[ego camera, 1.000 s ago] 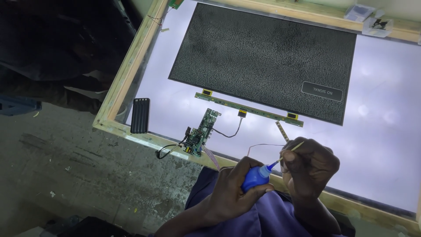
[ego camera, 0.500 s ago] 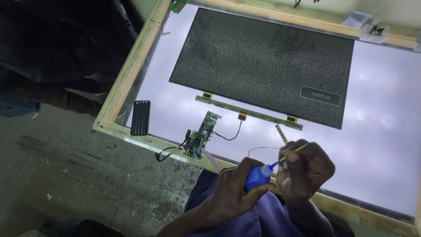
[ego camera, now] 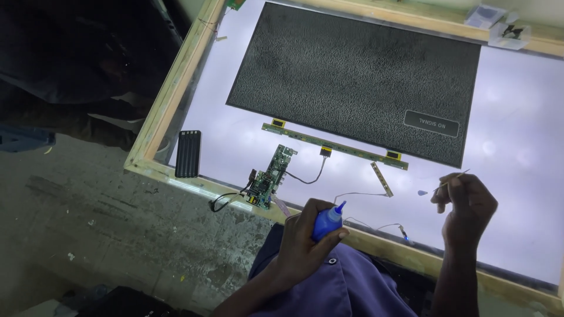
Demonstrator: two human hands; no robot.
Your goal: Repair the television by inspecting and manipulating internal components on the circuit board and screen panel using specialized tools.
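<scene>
My left hand [ego camera: 305,238] is closed around a small blue squeeze bottle [ego camera: 326,221] with its nozzle pointing up, held over the near wooden edge of the lit table. My right hand [ego camera: 467,205] pinches a thin stick [ego camera: 453,179] above the glowing surface, its tip pointing up and to the right. A small dark drop [ego camera: 422,192] lies on the surface just left of that hand. Farther back lies a dark display panel [ego camera: 352,82] with a narrow strip board [ego camera: 335,147] along its near edge.
A green circuit board [ego camera: 271,176] with a black cable sits near the wooden frame [ego camera: 170,105]. A black ribbed block [ego camera: 188,154] lies to its left. A small narrow board [ego camera: 382,179] and thin wires rest between my hands. Small clear boxes [ego camera: 499,26] stand at the far right.
My hands have come apart: the right hand with the stick moved right and away from the bottle. The left hand still grips the bottle, nozzle now upward.
</scene>
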